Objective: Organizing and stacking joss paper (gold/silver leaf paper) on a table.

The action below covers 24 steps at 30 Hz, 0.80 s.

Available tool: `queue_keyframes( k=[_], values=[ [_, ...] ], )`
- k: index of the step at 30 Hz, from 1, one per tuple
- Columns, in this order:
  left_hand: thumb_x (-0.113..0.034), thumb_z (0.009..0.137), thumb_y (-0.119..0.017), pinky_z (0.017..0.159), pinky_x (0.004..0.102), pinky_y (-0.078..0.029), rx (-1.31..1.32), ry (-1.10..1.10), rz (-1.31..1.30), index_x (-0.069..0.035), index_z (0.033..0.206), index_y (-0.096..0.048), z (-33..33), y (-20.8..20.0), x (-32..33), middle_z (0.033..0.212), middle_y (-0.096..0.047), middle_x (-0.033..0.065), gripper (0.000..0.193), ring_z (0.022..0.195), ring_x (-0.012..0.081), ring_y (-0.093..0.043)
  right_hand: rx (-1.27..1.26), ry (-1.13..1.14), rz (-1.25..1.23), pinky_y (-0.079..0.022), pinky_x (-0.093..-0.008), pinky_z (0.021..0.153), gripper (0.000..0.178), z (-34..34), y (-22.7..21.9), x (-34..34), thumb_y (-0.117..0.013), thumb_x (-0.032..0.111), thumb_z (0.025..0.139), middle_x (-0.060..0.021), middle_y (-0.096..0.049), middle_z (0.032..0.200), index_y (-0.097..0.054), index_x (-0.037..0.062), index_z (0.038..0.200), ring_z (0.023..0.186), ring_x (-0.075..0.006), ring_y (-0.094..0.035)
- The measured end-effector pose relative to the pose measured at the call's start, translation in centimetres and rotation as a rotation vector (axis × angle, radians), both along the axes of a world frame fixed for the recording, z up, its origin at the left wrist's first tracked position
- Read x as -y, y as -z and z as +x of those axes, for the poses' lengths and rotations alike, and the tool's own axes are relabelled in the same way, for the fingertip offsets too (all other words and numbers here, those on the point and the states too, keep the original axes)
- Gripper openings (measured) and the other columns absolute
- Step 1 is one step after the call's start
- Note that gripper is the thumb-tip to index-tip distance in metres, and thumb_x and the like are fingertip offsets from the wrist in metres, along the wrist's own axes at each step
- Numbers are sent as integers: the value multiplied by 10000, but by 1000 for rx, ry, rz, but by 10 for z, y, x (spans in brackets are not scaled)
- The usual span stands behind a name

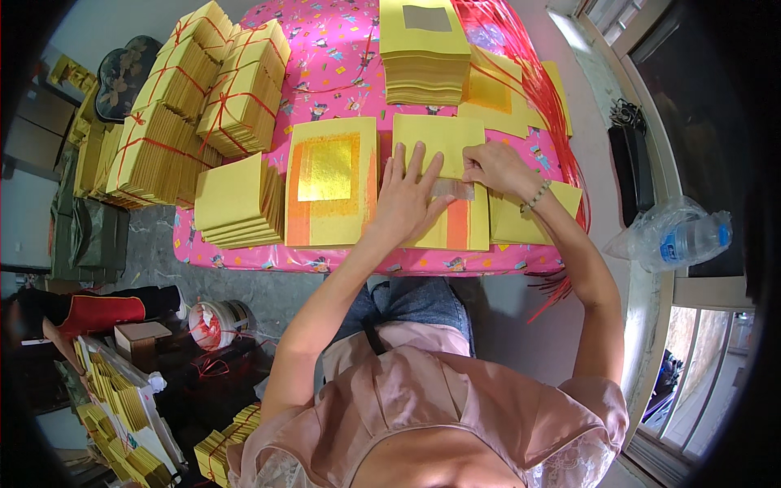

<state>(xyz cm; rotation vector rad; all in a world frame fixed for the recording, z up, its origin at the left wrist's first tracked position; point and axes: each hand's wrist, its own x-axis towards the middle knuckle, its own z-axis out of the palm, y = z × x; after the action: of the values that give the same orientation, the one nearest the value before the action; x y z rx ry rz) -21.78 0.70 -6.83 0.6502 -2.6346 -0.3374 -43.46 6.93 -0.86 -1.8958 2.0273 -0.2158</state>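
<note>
My left hand point(409, 199) lies flat with fingers spread on a yellow paper sheet point(438, 134), whose upper part looks folded down over itself. Next to it, the bent fingers of my right hand point(498, 169) pinch that folded part at its right edge. Below the fold a strip of silver foil point(460, 189) and an orange band show on the sheet's lower part. Close on the left lies a yellow sheet with a gold foil square point(325, 171) and orange borders. Another yellow sheet point(541, 213) sits partly under my right forearm.
Folded yellow papers point(236, 199) are piled at the table's left, before bundles tied with red string point(167, 122). A tall stack point(425, 77) stands at the back. Red strings point(549, 106) hang over the right side of the pink tablecloth point(325, 77). A plastic bottle point(691, 242) lies by the window.
</note>
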Motion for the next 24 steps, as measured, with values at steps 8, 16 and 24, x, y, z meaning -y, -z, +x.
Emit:
queue_keyframes(
  k=[8, 16, 24],
  values=[
    [-567, 957, -503, 1179, 590, -183, 43, 12, 35, -90, 1530, -357, 0, -2, 2, 1566, -271, 290, 759, 1453, 534, -174, -36, 6, 95, -496, -458, 746, 284, 0, -5, -2, -762, 297, 784, -123, -678, 837, -625, 64, 872, 888, -331, -658],
    [-477, 989, -509, 1153, 600, -233, -24, 49, 160, -31, 1499, -371, 2, -9, 16, 1520, -304, 338, 692, 1417, 546, -242, -304, -209, -293, -499, -429, 754, 237, 5, -9, -14, -744, 240, 790, -117, -647, 792, -624, 39, 830, 774, -312, -662],
    [-391, 984, -552, 1149, 558, -255, -376, -229, 246, 24, 1534, -217, -6, -36, 16, 1527, -183, 399, 766, 1395, 533, -265, -481, -276, -629, -461, -356, 683, 172, -7, -21, -16, -668, 190, 816, -69, -615, 680, -590, 76, 714, 649, -227, -624]
  ],
)
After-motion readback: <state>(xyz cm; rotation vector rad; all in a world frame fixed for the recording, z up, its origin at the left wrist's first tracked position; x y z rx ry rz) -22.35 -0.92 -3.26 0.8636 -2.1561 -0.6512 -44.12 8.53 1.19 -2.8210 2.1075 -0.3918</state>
